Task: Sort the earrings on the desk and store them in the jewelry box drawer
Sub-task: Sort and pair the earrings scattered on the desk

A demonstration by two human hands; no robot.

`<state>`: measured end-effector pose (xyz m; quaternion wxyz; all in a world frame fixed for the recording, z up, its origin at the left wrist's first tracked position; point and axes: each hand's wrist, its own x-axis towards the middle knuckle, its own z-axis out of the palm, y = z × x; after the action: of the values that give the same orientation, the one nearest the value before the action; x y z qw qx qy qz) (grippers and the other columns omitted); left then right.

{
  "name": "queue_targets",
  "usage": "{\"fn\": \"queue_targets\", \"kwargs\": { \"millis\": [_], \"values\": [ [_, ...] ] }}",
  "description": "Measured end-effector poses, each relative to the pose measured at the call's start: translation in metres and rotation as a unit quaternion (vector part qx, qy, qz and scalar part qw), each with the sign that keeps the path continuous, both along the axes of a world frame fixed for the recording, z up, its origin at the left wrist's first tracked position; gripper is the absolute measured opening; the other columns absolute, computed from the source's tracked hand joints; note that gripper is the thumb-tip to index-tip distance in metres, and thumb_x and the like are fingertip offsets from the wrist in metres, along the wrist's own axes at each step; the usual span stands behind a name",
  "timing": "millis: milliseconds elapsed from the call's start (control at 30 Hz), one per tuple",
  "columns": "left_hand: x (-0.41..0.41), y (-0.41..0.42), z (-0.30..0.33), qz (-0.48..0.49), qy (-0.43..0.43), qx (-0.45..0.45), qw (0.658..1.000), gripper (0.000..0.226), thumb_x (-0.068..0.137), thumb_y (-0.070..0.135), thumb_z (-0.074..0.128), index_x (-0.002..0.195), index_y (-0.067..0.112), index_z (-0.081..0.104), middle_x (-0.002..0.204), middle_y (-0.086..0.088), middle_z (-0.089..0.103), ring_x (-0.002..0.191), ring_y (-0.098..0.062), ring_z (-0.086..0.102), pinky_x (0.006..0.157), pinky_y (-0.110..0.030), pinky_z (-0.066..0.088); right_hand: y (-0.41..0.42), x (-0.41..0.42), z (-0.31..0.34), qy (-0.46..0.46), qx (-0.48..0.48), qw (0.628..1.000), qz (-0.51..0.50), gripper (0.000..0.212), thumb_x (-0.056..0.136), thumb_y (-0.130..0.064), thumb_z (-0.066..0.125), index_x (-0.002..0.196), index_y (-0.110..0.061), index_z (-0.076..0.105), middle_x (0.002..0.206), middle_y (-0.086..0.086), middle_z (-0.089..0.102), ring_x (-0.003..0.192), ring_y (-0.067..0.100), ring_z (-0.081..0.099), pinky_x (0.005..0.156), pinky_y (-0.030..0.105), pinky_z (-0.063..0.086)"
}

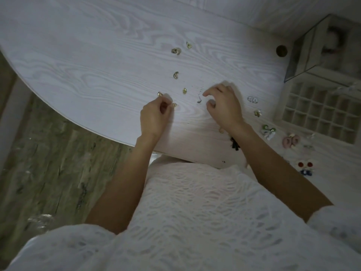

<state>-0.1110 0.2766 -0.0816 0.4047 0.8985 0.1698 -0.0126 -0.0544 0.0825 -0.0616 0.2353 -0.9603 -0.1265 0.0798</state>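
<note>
A small gold earring (174, 105) is pinched at the fingertips of the left hand (154, 116), apparently for pairing; the right hand (224, 106) hovers curled and empty over a dark earring (199, 99) on the counter (97, 75). Beyond the hands, loose gold earrings (175, 75) lie unsorted, and right of them the open drawer (320, 114) awaits filling.

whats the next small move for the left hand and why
Probably lift the small gold earring pinched at the left hand fingertips and carry it toward the open drawer on the right. Its compartments look empty, and several gold earrings still lie loose on the desk.
</note>
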Motion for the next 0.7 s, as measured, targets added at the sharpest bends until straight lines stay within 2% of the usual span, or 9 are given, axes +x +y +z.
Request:
{"fn": "queue_targets", "kwargs": {
  "millis": [200, 333, 433, 533, 700],
  "values": [
    [-0.003, 0.005, -0.007, -0.048, -0.031, 0.03, 0.998, 0.01, 0.086, 0.021, 0.06, 0.092, 0.016, 0.066, 0.082, 0.001, 0.065, 0.074, -0.01, 0.055, 0.066, -0.018, 0.036, 0.035, 0.02, 0.0, 0.016, 0.008, 0.999, 0.045, 0.026, 0.087, -0.01, 0.056, 0.112, -0.011, 0.061, 0.11, 0.008, 0.061, 0.105, 0.023, 0.049, 0.083, 0.029, 0.042],
    [-0.004, 0.007, -0.01, -0.094, -0.134, 0.166, 0.973, 0.008, 0.079, 0.02, 0.069, 0.077, 0.014, 0.064, 0.072, -0.003, 0.064, 0.067, -0.019, 0.056, 0.051, -0.022, 0.035, 0.057, 0.031, -0.002, 0.06, 0.012, 0.998, 0.021, 0.034, 0.083, -0.027, 0.066, 0.113, -0.012, 0.057, 0.094, 0.007, 0.065, 0.094, 0.021, 0.056, 0.076, 0.033, 0.048],
    [-0.005, 0.011, -0.013, -0.135, -0.196, 0.237, 0.942, 0.013, 0.078, 0.02, 0.071, 0.07, 0.016, 0.062, 0.067, 0.001, 0.064, 0.063, -0.017, 0.056, 0.044, -0.023, 0.035, 0.064, 0.033, -0.005, 0.078, 0.0, 0.997, 0.005, 0.027, 0.083, -0.023, 0.067, 0.106, -0.01, 0.06, 0.093, 0.008, 0.067, 0.087, 0.021, 0.061, 0.073, 0.03, 0.049],
    [-0.004, 0.011, -0.015, -0.143, -0.212, 0.247, 0.935, 0.012, 0.08, 0.022, 0.067, 0.069, 0.019, 0.063, 0.066, 0.004, 0.064, 0.066, -0.016, 0.055, 0.047, -0.022, 0.034, 0.062, 0.03, -0.004, 0.086, 0.021, 0.996, 0.003, 0.014, 0.085, -0.014, 0.065, 0.098, -0.009, 0.065, 0.095, 0.007, 0.069, 0.088, 0.018, 0.063, 0.076, 0.024, 0.048],
    [-0.01, 0.005, -0.02, -0.136, -0.191, 0.198, 0.952, 0.009, 0.079, 0.021, 0.068, 0.071, 0.019, 0.065, 0.064, 0.005, 0.064, 0.069, -0.017, 0.053, 0.05, -0.023, 0.038, 0.049, 0.012, -0.005, 0.069, 0.093, 0.993, 0.008, 0.007, 0.083, -0.01, 0.063, 0.089, -0.01, 0.066, 0.085, 0.004, 0.069, 0.078, 0.014, 0.063, 0.075, 0.033, 0.054]
  ]
}}
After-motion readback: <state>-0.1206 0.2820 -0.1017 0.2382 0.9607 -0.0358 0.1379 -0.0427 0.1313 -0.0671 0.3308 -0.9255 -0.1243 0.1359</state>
